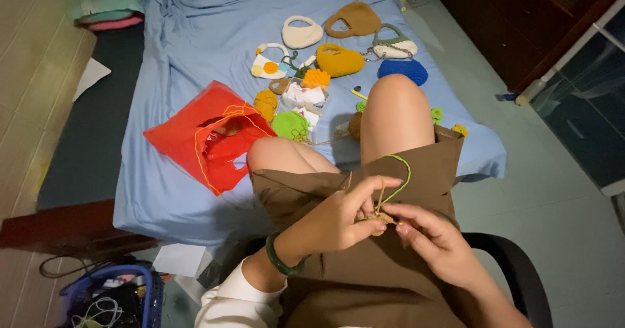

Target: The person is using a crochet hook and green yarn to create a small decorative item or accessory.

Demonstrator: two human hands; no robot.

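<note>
Both hands met over the lap. Left hand point(338, 220) pinched a small tan crochet piece point(381, 218); right hand point(433, 237) closed just right of it, probably on a hook. Green yarn point(402, 171) looped upward.

Left hand point(338, 220) lower centre of frame, fingers curled, thumb and forefinger pinched together at their tips, knuckles toward camera; left wrist bent slightly, forearm running down-left to the bottom edge; right hand point(435, 240) just right of it, lower in the frame, palm turned partly up, fingers loosely bent, thumb and index tips meeting the left fingertips at mid-frame bottom; both hands touching at the pinch point, held over the lap; right forearm exits lower right corner; bare knees raised above the hands, centre of frame, left knee lower, right knee higher.
</note>
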